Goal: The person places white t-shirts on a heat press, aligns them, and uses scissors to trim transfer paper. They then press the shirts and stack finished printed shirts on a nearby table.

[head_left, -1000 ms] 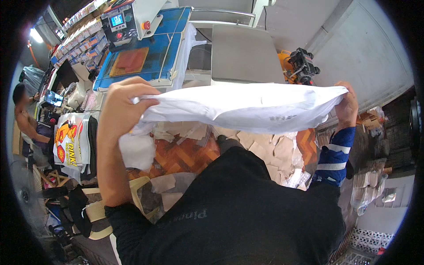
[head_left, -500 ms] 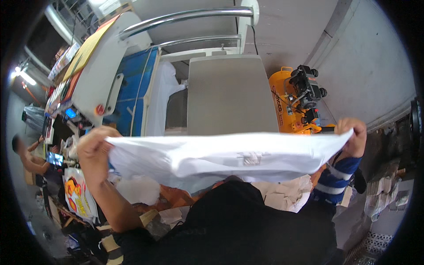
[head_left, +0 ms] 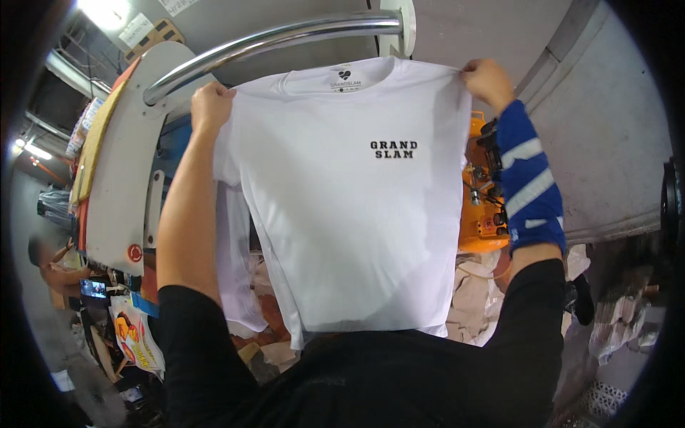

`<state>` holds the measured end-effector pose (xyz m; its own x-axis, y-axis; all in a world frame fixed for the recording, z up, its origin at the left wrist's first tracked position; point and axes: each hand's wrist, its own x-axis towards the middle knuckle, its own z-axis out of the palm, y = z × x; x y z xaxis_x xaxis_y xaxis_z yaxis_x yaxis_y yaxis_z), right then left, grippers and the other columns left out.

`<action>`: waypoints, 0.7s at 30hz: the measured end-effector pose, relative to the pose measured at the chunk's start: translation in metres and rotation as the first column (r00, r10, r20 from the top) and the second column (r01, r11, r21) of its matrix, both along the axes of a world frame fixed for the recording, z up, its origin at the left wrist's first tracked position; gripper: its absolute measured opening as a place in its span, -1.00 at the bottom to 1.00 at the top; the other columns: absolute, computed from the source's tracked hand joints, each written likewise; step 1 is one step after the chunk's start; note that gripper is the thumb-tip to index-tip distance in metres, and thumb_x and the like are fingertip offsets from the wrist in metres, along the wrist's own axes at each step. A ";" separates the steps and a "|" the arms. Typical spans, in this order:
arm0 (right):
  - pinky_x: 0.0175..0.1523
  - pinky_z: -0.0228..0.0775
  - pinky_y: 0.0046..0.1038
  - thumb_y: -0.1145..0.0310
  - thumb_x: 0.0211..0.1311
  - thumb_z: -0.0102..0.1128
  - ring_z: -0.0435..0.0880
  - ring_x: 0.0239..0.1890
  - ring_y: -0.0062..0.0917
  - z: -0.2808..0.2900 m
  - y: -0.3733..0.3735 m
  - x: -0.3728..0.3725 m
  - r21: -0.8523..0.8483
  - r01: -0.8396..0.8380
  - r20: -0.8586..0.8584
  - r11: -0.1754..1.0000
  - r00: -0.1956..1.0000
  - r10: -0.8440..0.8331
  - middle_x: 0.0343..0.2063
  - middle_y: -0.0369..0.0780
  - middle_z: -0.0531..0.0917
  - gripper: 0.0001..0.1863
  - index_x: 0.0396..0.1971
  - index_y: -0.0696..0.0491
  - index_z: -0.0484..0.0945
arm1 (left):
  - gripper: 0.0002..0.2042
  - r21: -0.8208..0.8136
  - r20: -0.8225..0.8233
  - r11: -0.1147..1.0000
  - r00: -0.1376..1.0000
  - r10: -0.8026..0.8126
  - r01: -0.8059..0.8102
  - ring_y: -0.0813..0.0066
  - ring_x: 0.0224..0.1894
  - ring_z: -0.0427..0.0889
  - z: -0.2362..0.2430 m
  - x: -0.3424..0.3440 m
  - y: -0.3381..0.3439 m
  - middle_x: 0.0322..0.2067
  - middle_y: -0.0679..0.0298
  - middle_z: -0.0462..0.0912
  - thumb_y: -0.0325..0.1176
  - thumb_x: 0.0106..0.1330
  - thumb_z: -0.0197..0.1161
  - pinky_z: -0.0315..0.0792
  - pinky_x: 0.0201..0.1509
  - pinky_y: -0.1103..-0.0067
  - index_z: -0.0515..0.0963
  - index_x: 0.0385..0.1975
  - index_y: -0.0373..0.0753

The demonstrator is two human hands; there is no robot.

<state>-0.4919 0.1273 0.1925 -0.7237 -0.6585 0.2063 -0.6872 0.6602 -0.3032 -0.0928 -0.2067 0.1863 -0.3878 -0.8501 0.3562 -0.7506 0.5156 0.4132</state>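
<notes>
A white short-sleeved T-shirt (head_left: 342,214) hangs spread out and upright in front of me, with small black print on one side of the chest and a label inside the collar. My left hand (head_left: 212,107) is closed on its shoulder at the left. My right hand (head_left: 489,84) pinches the other shoulder, with a blue-and-white striped wrap (head_left: 528,171) on that forearm. Just behind the shirt is a curved chrome bar (head_left: 278,39) on a white machine. The shirt hides most of what lies behind it, including the lower platen.
The machine's pale body (head_left: 118,164) with a red button stands at the left. An orange air compressor (head_left: 478,221) is at the right beside the wall. Scattered paper (head_left: 471,299) covers the floor below. At far left another person (head_left: 50,264) sits near a small lit screen (head_left: 93,289).
Both hands have risen, and the shirt has gone from a folded horizontal band to hanging at full length with its chest print showing. The view has tilted up toward the chrome bar.
</notes>
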 end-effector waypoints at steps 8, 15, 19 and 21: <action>0.16 0.49 -0.14 0.20 0.23 0.23 0.68 0.02 -0.02 -0.164 -0.092 -0.016 -0.306 -0.053 0.154 0.950 0.982 0.105 -0.14 0.09 0.71 -0.50 0.14 0.10 0.51 | -0.47 0.654 -0.625 0.718 0.704 0.336 0.238 0.12 0.25 0.57 -0.135 -0.055 -0.004 0.15 -0.02 0.57 -0.30 0.38 0.30 0.51 0.22 0.31 0.35 0.24 -0.47; 0.17 0.42 -0.24 0.43 0.23 0.24 0.59 0.06 -0.23 -0.168 -0.048 0.113 0.079 -0.811 -0.102 0.579 0.571 0.814 -0.06 -0.09 0.67 -0.63 0.05 0.09 0.59 | -0.69 0.082 -0.377 0.908 0.857 -0.353 0.410 0.12 0.07 0.68 -0.165 0.049 0.192 -0.08 -0.02 0.71 -0.56 0.27 0.29 0.49 0.19 0.40 0.59 0.03 -0.39; 0.12 0.44 -0.27 0.51 0.26 0.16 0.60 0.07 -0.27 -0.165 -0.068 0.129 0.374 -0.752 -0.135 0.542 0.535 0.834 -0.06 -0.11 0.66 -0.58 0.14 0.05 0.52 | -0.69 0.119 -0.192 0.933 0.929 -0.315 0.341 -0.04 -0.07 0.62 -0.169 0.132 0.294 -0.19 -0.01 0.64 -0.68 0.16 0.25 0.48 0.09 0.26 0.54 -0.06 -0.39; 0.10 0.45 -0.29 0.54 0.28 0.11 0.59 0.07 -0.28 -0.165 -0.072 0.136 0.421 -0.728 -0.147 0.541 0.534 0.833 -0.08 -0.13 0.66 -0.57 0.16 0.01 0.51 | -0.66 0.044 -0.013 0.934 0.935 -0.354 0.354 -0.07 -0.04 0.59 -0.165 0.162 0.318 -0.16 0.00 0.62 -0.63 0.15 0.27 0.40 0.18 0.14 0.52 -0.04 -0.37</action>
